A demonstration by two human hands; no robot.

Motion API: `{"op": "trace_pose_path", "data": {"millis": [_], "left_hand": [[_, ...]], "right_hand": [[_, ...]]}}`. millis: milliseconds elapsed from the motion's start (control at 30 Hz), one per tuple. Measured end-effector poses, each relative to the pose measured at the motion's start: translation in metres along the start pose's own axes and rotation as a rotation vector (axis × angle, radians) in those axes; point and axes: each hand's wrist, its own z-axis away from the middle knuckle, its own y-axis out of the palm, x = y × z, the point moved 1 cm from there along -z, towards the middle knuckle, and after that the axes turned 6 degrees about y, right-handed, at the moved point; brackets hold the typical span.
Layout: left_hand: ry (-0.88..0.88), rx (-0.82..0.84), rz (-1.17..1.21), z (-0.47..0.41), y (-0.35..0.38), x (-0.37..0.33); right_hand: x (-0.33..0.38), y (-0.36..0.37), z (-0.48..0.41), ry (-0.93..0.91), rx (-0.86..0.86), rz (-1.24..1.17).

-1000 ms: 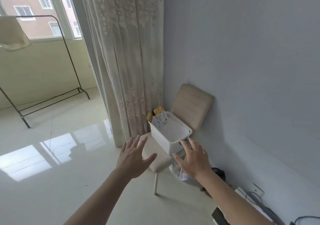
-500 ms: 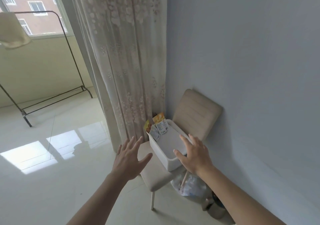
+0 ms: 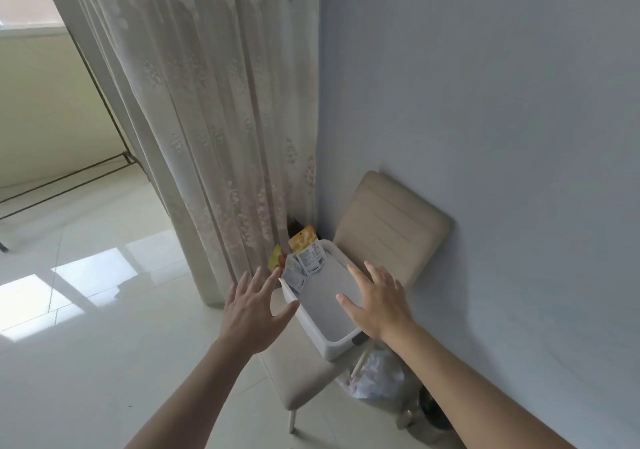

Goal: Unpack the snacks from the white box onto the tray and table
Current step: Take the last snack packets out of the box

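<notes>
Both hands have closed in on the white box (image 3: 337, 348) since a second ago. The left hand (image 3: 254, 310) has come up beside its left wall and the right hand (image 3: 377, 305) has slid over its right rim. Each is open with fingers spread and grips nothing. Whether either palm touches the plastic cannot be told.

The box sits on the seat of a beige chair (image 3: 391, 230), and its near end seems to overhang the seat edge. The snack packets (image 3: 308, 253) stand bunched at the far end of the box, sticking up above its rim. The rest of the box's floor is bare. A curtain (image 3: 221, 137) hangs just beyond the far left corner of the box. A crumpled plastic bag (image 3: 377, 376) and a small bin (image 3: 433, 410) lie on the floor below its near right corner. No tray or bench is in view.

My guess is that the box is about to be lifted by its two long sides. The main risk is balance. All the load sits at the far end, so a grasp taken near the middle or near end may let that end dip. The tall packets could then spill over the rim toward the curtain. Smooth walls pressed between flat palms may also slip. A nudge before the hands close could push the overhanging box off the seat onto the bag and bin.
</notes>
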Motion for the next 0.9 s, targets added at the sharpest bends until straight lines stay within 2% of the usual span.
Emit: {"op": "trace_pose_path", "data": {"millis": [200,467,700,900], "left_hand": [[0.089,-0.01,0.027,-0.073,-0.006,0.036],[0.057,-0.026,0.092,-0.124,-0.003,0.066],[-0.018,-0.004,0.224,-0.154,0.02,0.076],[-0.196,-0.033,0.352,-0.18,0.06,0.083]], "right_hand": [[0.016,-0.014,-0.075,-0.051,-0.03,0.007],[0.03,-0.004,-0.136,-0.108,0.026,-0.041],[0.022,0.017,-0.195,-0.217,0.134,-0.136],[0.006,0.054,-0.272,-0.26,0.242,-0.259]]}}
